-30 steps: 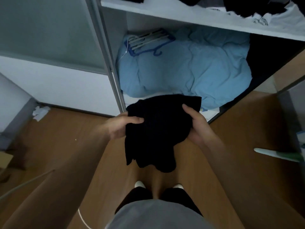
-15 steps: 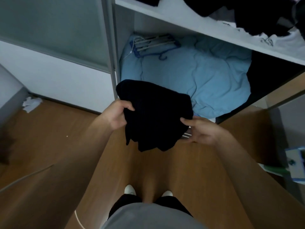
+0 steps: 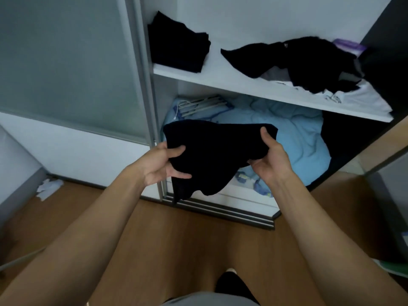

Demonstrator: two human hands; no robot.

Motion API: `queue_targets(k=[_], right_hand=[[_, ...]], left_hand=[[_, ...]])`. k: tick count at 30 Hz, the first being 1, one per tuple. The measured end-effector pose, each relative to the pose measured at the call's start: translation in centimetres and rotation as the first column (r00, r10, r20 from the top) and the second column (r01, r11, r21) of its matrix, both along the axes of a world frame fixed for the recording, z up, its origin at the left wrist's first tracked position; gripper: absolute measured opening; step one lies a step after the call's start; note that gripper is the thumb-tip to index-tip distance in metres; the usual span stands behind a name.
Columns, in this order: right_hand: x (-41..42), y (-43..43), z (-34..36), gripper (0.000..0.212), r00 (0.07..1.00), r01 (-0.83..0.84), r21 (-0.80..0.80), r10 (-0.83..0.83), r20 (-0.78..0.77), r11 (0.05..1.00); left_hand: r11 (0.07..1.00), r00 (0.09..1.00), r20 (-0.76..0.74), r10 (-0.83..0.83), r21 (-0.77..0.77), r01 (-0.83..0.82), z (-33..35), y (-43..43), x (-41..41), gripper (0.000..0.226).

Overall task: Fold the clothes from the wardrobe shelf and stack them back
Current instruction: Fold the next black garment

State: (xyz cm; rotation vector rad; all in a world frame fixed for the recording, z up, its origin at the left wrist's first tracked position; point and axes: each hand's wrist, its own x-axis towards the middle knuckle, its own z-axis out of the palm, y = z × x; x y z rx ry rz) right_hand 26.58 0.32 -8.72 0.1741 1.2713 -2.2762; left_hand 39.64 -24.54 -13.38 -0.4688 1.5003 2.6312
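Left hand (image 3: 163,164) and right hand (image 3: 270,160) each grip the black garment (image 3: 212,155).

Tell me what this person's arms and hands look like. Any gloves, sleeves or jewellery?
Both arms are bare from the frame's lower edge to the wrists: no sleeves show. The left hand and the right hand wear no gloves, and no rings, watch or bracelet can be seen. The dim light hides finer detail.

Dim room: brown wooden floor (image 3: 198,235), a white wardrobe (image 3: 242,23) with a frosted sliding door (image 3: 66,62) partly open.
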Motion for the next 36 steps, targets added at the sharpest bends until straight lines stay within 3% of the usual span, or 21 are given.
queue_targets(k=[3,6,10,15,19,22,25,27,29,31,32,34,36], right_hand=[[-2.7,-1.7,2.1,0.035,0.996,0.044,-0.087,-0.05,-0.068,0.995],[-6.2,-4.2,4.5,0.033,0.989,0.036,-0.17,-0.06,-0.138,0.985],[-12.4,-8.3,7.1,0.045,0.982,0.001,-0.237,-0.046,-0.185,0.972],[-21.8,-15.1,11.2,0.045,0.971,-0.134,-0.249,0.076,-0.227,0.959],[-29.2,-21.3,15.3,0.04,0.929,-0.273,-0.232,0.194,-0.314,0.934],[-34.7,-26.3,19.0,0.042,0.865,-0.44,-0.304,0.309,-0.395,0.845],[-39.6,-31.6,21.4,0.043,0.795,-0.573,-0.329,0.413,-0.444,0.75],[-42.6,-34.9,20.5,0.045,0.728,-0.647,-0.178,0.529,-0.437,0.742],[-45.2,-37.1,17.5,0.042,0.653,-0.625,0.222,0.657,-0.378,0.749],[-47.6,-38.1,13.8,0.033,0.543,-0.487,0.66,0.79,-0.284,0.572],[-48.5,-38.3,12.3,0.03,0.501,-0.424,0.767,0.83,-0.244,0.482],[-49.8,-38.9,10.8,0.034,0.499,-0.421,0.784,0.838,-0.22,0.456],[-50.5,-40.0,10.8,0.04,0.53,-0.451,0.739,0.816,-0.23,0.501]], left_hand=[[0.987,0.976,-0.146,0.162,0.026,-0.16,1.8,0.2,-2.7,0.029],[0.921,0.894,-0.227,0.386,0.043,-0.387,4.8,-0.2,-6.5,0.047],[0.824,0.784,-0.271,0.559,0.071,-0.563,9.1,-1.5,-12.7,0.057],[0.641,0.584,-0.289,0.759,0.17,-0.749,13.1,-4.8,-21.3,0.069],[0.556,0.489,-0.317,0.813,0.171,-0.813,16.5,-8.7,-27.2,0.064],[0.518,0.4,-0.429,0.81,0.202,-0.831,19.3,-11.1,-31.1,0.049],[0.49,0.314,-0.519,0.795,0.246,-0.836,20.9,-13.0,-33.9,0.05],[0.47,0.357,-0.483,0.799,0.132,-0.873,19.9,-14.3,-35.0,0.05],[0.486,0.495,-0.318,0.809,-0.113,-0.867,17.3,-15.4,-35.4,0.044],[0.564,0.609,-0.055,0.791,-0.318,-0.762,15.0,-16.2,-35.3,0.04],[0.61,0.637,0.037,0.77,-0.338,-0.717,14.5,-16.6,-35.1,0.038],[0.641,0.639,0.106,0.762,-0.262,-0.721,14.8,-17.4,-35.3,0.047],[0.586,0.574,0.127,0.809,-0.26,-0.768,15.6,-18.3,-35.8,0.064]])
